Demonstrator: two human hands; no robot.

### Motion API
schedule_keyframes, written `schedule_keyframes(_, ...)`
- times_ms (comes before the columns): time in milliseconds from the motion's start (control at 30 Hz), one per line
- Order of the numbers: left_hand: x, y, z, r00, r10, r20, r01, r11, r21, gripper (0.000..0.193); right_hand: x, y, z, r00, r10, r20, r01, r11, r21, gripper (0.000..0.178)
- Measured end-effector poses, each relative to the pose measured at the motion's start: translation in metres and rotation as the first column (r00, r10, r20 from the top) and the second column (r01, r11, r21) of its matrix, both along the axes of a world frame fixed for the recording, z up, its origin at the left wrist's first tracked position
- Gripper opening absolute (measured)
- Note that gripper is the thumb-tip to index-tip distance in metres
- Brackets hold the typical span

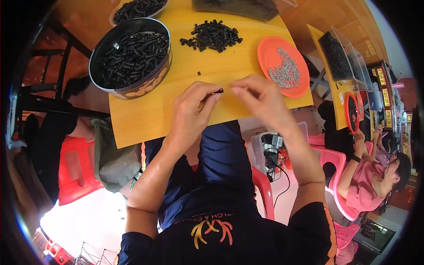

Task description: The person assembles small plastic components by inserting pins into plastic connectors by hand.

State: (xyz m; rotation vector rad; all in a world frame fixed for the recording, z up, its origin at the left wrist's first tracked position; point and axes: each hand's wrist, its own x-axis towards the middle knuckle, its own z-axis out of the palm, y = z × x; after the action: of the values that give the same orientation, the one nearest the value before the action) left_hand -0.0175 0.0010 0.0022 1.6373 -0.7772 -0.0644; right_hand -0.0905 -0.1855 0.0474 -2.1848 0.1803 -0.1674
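Note:
My left hand (192, 109) pinches a small black plastic piece (219, 91) between thumb and forefinger, above the near part of the yellow table. Just to its right, my right hand (264, 102) is blurred, with thumb and fingertips drawn together. Whatever may be in that pinch is too small and smeared to make out. A loose heap of short black plastic pieces (214, 36) lies beyond both hands, and one tiny black piece (199, 73) sits alone nearer to me. Small grey metal parts, perhaps screws (287, 70), fill part of an orange-red plate (266, 49) beside my right hand.
A round tin (145, 86) full of black pieces stands at the table's left edge. Behind it is another filled bowl (139, 10); a clear bin (238, 9) lies at the far edge. To the right, a person (371, 181) sits at another table (338, 95).

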Motion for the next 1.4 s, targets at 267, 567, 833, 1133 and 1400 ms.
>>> schedule_keyframes(267,0.005,-0.004,-0.016,0.955,-0.017,-0.295,-0.023,0.991,-0.131,0.012,0.024,-0.128,0.011,0.982,-0.184,-0.044,0.118,0.778,-0.618,0.023)
schedule_keyframes(567,0.007,0.003,-0.015,0.942,-0.067,-0.329,0.037,0.994,-0.099,0.015,0.044,-0.139,0.006,0.948,-0.211,-0.240,-0.015,0.722,-0.692,0.020)
schedule_keyframes(833,0.005,0.017,-0.017,0.904,-0.126,-0.409,0.060,0.983,-0.171,0.017,0.040,-0.129,0.002,0.947,-0.250,-0.202,0.294,0.929,0.226,0.017)
schedule_keyframes(1133,0.002,0.025,-0.008,0.875,-0.150,-0.459,0.049,0.973,-0.225,0.018,0.017,-0.082,0.000,0.999,-0.032,-0.022,0.039,0.725,0.687,0.020)
schedule_keyframes(1400,0.007,0.031,-0.007,0.853,-0.162,-0.496,0.027,0.963,-0.268,0.016,0.018,0.030,-0.005,0.988,0.101,0.113,-0.145,0.846,0.513,0.019)
